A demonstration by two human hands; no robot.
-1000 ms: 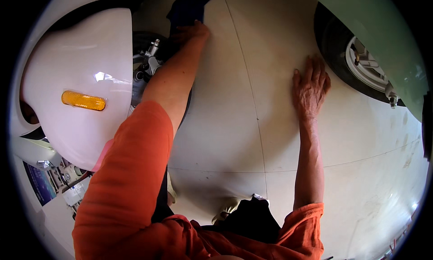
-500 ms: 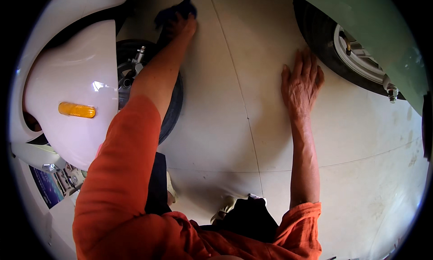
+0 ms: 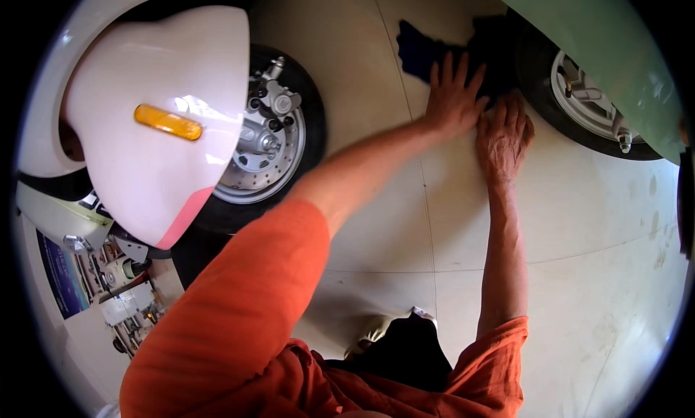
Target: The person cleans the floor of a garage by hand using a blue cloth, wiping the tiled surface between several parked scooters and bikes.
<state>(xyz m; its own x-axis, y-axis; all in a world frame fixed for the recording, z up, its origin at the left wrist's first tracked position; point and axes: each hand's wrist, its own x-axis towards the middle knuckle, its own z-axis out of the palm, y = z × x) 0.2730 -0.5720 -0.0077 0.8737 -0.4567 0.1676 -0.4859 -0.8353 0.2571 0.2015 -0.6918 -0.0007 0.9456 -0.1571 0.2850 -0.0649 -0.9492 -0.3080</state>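
A dark blue cloth (image 3: 422, 52) lies spread on the tiled floor at the upper middle, its right part reaching a black tyre (image 3: 539, 92). My left hand (image 3: 455, 99) reaches across to it with fingers spread, their tips over the cloth. Beside it, my right hand (image 3: 503, 146) rests on the floor, palm down, with its fingers close together and stretched toward the cloth's near edge and the tyre. Neither hand is gripping the cloth. Shadow hides part of the cloth's far right side.
At left stands a white scooter body (image 3: 156, 70) with an orange reflector (image 3: 168, 122) and a front wheel with a disc brake (image 3: 271, 139). A pale green vehicle panel (image 3: 615, 56) overhangs the right tyre. Small tools and parts (image 3: 130, 302) sit at lower left.
The blue cloth has moved from the upper left, near the scooter wheel, to the right beside the other tyre. My left hand went with it and its fingers are spread now.
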